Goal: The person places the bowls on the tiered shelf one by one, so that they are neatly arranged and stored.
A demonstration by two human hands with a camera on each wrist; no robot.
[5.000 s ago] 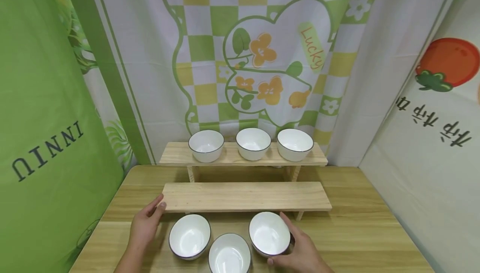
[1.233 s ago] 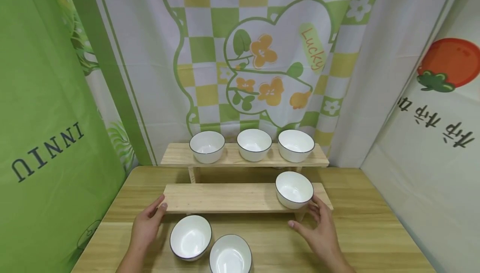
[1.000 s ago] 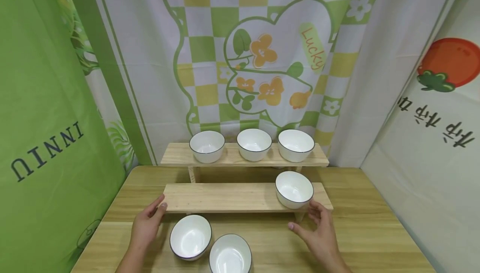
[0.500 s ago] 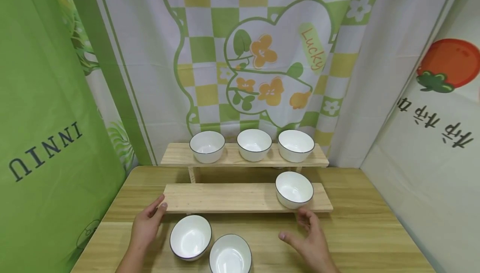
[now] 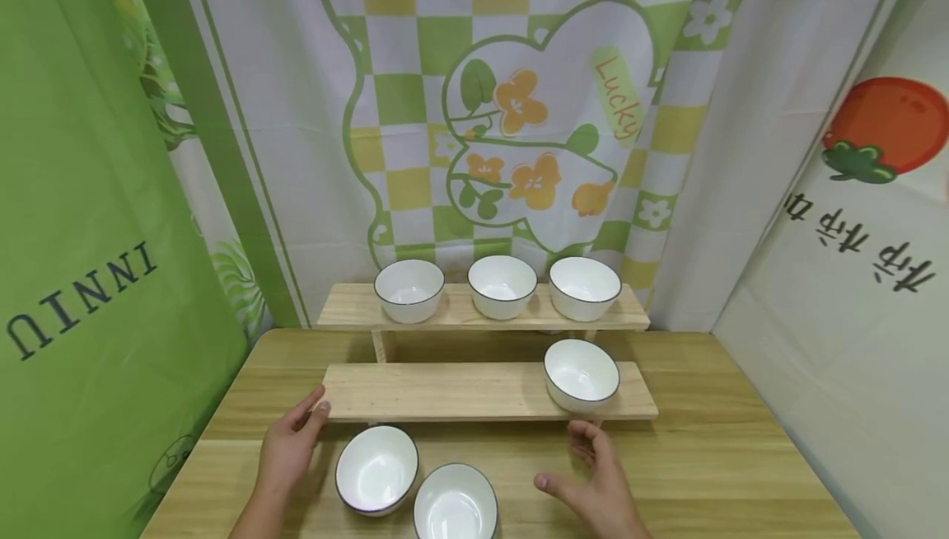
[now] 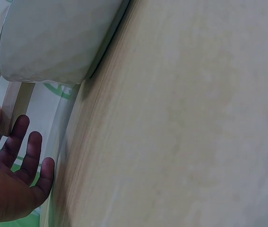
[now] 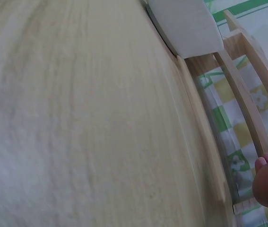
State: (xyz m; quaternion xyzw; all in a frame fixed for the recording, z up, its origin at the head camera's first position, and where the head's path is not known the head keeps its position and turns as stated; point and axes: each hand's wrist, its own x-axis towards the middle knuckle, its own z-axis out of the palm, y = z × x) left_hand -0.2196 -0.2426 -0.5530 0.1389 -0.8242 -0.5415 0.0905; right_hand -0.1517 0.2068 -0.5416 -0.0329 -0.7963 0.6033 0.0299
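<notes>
My left hand [image 5: 287, 446] holds the left end of the lower wooden shelf [image 5: 437, 391], thumb at its front corner; the left wrist view shows that shelf end between thumb and fingers, the other fingers spread. My right hand [image 5: 596, 481] holds nothing. Its thumb stands apart from its bent fingers, just in front of the shelf. A white dark-rimmed bowl [image 5: 582, 374] sits on the right part of the lower shelf, beyond the right fingertips. Two like bowls stand on the table between my hands, a left bowl [image 5: 376, 471] and a nearer bowl [image 5: 455, 506], cut off by the frame.
Behind stands a higher wooden shelf [image 5: 483, 319] bearing a left bowl [image 5: 409, 291], a middle bowl [image 5: 502, 287] and a right bowl [image 5: 585, 288]. A wooden table [image 5: 734, 440] lies under everything. Printed curtains [image 5: 296, 110] hang at the back and sides.
The right hand has carried a bowl from the table to the lower shelf's right part, let go, then drawn back toward the front left. The left hand has stayed at the shelf end.
</notes>
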